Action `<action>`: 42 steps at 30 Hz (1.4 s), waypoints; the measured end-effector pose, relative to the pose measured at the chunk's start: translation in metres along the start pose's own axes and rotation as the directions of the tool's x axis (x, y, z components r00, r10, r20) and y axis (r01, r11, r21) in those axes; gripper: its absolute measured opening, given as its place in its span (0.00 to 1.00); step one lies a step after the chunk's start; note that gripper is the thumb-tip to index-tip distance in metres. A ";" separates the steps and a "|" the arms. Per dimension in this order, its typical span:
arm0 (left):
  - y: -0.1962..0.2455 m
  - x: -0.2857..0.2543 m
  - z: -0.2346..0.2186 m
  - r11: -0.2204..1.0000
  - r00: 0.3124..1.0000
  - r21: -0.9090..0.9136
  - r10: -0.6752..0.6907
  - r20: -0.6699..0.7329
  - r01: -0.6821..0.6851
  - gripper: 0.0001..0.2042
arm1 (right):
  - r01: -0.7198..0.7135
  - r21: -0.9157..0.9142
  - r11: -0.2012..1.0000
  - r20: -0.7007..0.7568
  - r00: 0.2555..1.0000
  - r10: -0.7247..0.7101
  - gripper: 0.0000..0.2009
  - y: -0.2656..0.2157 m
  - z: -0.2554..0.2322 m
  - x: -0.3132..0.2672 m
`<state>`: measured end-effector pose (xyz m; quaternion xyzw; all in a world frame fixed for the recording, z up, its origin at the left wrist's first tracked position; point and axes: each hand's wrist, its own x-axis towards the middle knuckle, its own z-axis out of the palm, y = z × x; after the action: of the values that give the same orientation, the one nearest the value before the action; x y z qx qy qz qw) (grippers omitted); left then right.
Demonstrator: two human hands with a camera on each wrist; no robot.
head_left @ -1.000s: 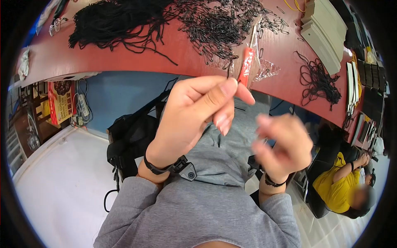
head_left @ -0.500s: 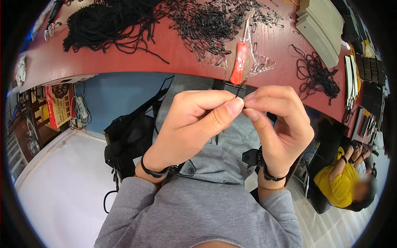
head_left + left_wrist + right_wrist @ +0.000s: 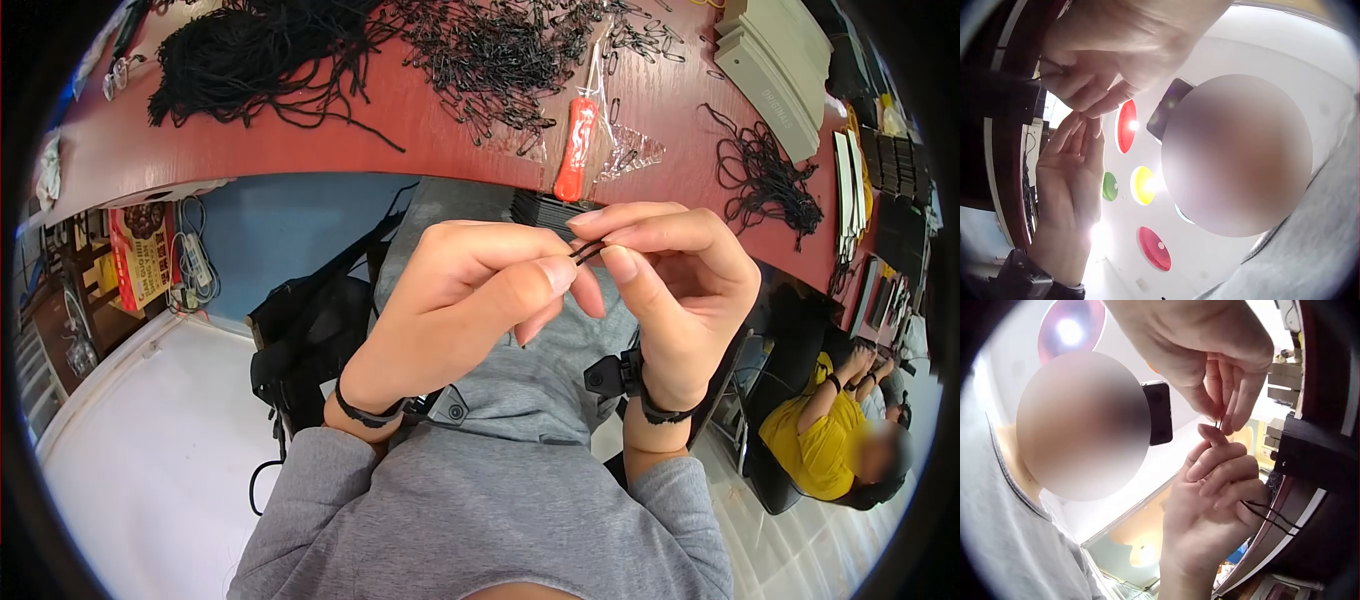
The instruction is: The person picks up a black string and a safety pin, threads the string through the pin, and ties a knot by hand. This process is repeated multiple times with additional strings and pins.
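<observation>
Between the two hands, in front of the grey-clad lap, runs a short doubled black cord [image 3: 588, 252]. The left hand [image 3: 470, 305] pinches one end between thumb and index finger. At the other end the right hand [image 3: 690, 290] pinches the cord with thumb and fingertips. The right wrist view shows the cord [image 3: 1219, 425] upright between the fingertips, and more doubled cord [image 3: 1272, 515] hanging out past the left hand's [image 3: 1210, 506] lower fingers. Whether a pin is on the cord cannot be told.
On the red table [image 3: 400, 165] lie a heap of black cords [image 3: 250, 60], many black safety pins [image 3: 490, 65], a red-handled tool [image 3: 576, 150] on clear plastic, a smaller cord pile [image 3: 765, 185] and grey boxes [image 3: 775, 80]. A person in yellow [image 3: 810, 440] sits at the right.
The right hand has come in from the right to meet the left and now pinches the cord. A short doubled length shows between the fingertips, which have drawn slightly apart.
</observation>
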<state>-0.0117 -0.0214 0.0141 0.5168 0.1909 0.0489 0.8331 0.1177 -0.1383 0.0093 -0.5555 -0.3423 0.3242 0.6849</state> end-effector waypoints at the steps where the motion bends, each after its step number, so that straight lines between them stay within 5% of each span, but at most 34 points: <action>1: 0.000 0.000 0.000 1.000 1.000 0.000 0.007 0.003 -0.007 0.13 | 0.009 0.018 1.000 -0.014 1.000 -0.009 0.05 0.000 0.001 0.000; 12: 0.001 -0.003 -0.005 0.998 0.998 0.050 0.029 0.050 -0.031 0.12 | 0.084 -0.002 0.996 -0.073 0.994 -0.084 0.07 0.002 0.007 -0.006; 16: 0.004 -0.003 -0.004 0.995 0.998 -0.097 -0.013 -0.069 0.006 0.13 | 0.240 -0.213 0.947 -0.021 0.968 -0.250 0.10 -0.004 0.010 -0.003; 19: 0.008 -0.004 -0.003 0.995 0.993 -0.070 0.058 -0.107 -0.066 0.10 | 0.407 -0.446 0.797 0.212 0.913 -0.347 0.19 -0.010 0.010 0.003; 22: -0.003 -0.002 -0.011 0.985 0.987 -0.109 0.119 -0.110 -0.131 0.07 | 0.419 -0.438 0.796 0.133 0.905 -0.403 0.20 -0.004 0.013 0.007; 24: -0.007 -0.001 -0.015 0.974 0.982 -0.144 0.165 -0.089 -0.177 0.06 | 0.362 -0.415 0.835 0.061 0.927 -0.371 0.18 0.002 0.021 0.007; 26: -0.005 0.000 -0.015 0.976 0.961 -0.094 0.173 -0.214 -0.196 0.06 | 0.304 -0.387 0.871 -0.010 0.943 -0.334 0.16 0.005 0.022 0.011; 28: -0.007 0.001 -0.014 0.974 0.948 -0.072 0.189 -0.255 -0.214 0.06 | 0.208 -0.580 0.787 0.034 0.972 -0.232 0.10 0.006 0.019 0.023; 29: -0.007 0.003 -0.011 0.979 0.918 -0.007 0.187 -0.350 -0.202 0.06 | 0.088 -0.699 0.710 -0.072 0.979 -0.192 0.06 0.005 0.021 0.028; 32: -0.010 0.005 -0.014 0.974 0.868 0.091 0.227 -0.442 -0.208 0.05 | 0.078 -0.868 0.490 -0.054 0.967 -0.250 0.09 0.022 0.015 0.041; 42: -0.013 0.009 -0.016 0.977 0.859 0.070 0.210 -0.467 -0.201 0.05 | 0.059 -0.848 0.526 -0.044 0.982 -0.181 0.05 0.027 0.020 0.046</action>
<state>-0.0103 -0.0111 -0.0058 0.5147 0.3319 0.2597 0.7466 0.1253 -0.0853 -0.0097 -0.8110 -0.4493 0.0351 0.3730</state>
